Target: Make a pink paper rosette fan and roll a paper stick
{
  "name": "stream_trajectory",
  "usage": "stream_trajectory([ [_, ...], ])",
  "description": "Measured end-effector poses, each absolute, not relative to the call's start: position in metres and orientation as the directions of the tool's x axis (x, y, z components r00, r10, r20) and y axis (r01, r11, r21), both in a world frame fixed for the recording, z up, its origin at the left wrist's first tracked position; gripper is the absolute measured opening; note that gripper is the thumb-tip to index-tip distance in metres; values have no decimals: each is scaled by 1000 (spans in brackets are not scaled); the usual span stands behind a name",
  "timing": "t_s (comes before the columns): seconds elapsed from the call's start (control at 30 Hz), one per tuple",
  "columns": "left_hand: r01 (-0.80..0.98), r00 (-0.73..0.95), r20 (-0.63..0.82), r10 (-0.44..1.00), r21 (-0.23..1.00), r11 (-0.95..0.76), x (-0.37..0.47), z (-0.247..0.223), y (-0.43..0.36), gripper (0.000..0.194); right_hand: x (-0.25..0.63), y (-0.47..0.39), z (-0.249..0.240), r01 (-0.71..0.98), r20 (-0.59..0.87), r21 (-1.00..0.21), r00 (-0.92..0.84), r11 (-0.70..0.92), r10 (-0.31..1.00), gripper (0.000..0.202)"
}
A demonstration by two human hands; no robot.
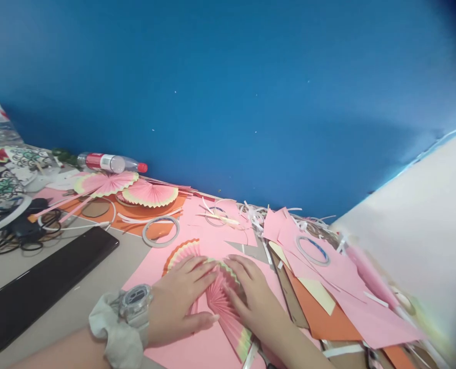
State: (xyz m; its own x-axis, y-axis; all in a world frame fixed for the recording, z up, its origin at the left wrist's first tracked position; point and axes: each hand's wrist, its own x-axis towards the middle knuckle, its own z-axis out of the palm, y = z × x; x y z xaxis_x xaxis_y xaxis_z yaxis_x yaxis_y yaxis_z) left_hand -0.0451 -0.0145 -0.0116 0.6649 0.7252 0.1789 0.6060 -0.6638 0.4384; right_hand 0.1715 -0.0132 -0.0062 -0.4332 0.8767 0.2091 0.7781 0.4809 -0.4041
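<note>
My left hand [185,297] lies over a pleated pink paper fan [228,302] with its fingers stretched and its thumb apart. From the other side, my right hand [256,297] rests on the same fan, fingers curved over its yellow-green edge and thumb on the pleats. Another pleated piece with an orange edge [181,251] shows just beyond my left fingers. Under both hands is a pink paper sheet [154,271]. Beside my right wrist, partly hidden, is a dark-handled tool [266,359]. What lies under my palms is hidden.
Two pleated fans [151,193] lie at the back left near a plastic bottle [112,162]. A tape roll [160,231] sits beyond my left hand, another tape roll [312,250] at right on pink paper. A black phone-like slab [46,287] lies left. A blue wall [228,102] stands behind.
</note>
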Motion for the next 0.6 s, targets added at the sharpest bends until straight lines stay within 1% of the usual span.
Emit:
stream_trajectory([
  [0.07, 611, 592, 250, 766, 482, -629, -49, -9, -16, 58, 175, -12, -13, 775, 199, -427, -423, 467, 884, 40],
  [0.13, 636, 456, 328, 827, 530, -561, -53, -6, -16, 44, 176, -10, -15, 768, 195, -454, -409, 451, 892, 35],
  [0.2, 672, 334, 358, 872, 558, -486, -56, -5, -15, 38, 176, -8, -15, 760, 207, -478, -390, 441, 897, 30],
  [0.23, 690, 316, 352, 881, 552, -468, -57, -5, -15, 37, 177, -8, -16, 758, 217, -487, -376, 434, 901, 28],
  [0.3, 728, 342, 323, 882, 502, -467, -56, -7, -12, 38, 179, -8, -16, 754, 242, -500, -351, 427, 904, 30],
  [0.37, 774, 379, 293, 878, 420, -474, -54, -10, -10, 43, 181, -9, -16, 749, 267, -507, -335, 427, 904, 33],
  [0.43, 828, 373, 271, 887, 335, -450, -53, -13, -8, 48, 182, -11, -13, 743, 274, -514, -332, 429, 902, 34],
  [0.53, 872, 353, 218, 910, 274, -404, -52, -18, -7, 57, 182, -15, -4, 721, 212, -517, -414, 461, 885, 35],
  [0.6, 871, 365, 163, 917, 287, -398, -53, -20, -8, 62, 181, -17, 2, 692, 137, -522, -510, 499, 849, 46],
])
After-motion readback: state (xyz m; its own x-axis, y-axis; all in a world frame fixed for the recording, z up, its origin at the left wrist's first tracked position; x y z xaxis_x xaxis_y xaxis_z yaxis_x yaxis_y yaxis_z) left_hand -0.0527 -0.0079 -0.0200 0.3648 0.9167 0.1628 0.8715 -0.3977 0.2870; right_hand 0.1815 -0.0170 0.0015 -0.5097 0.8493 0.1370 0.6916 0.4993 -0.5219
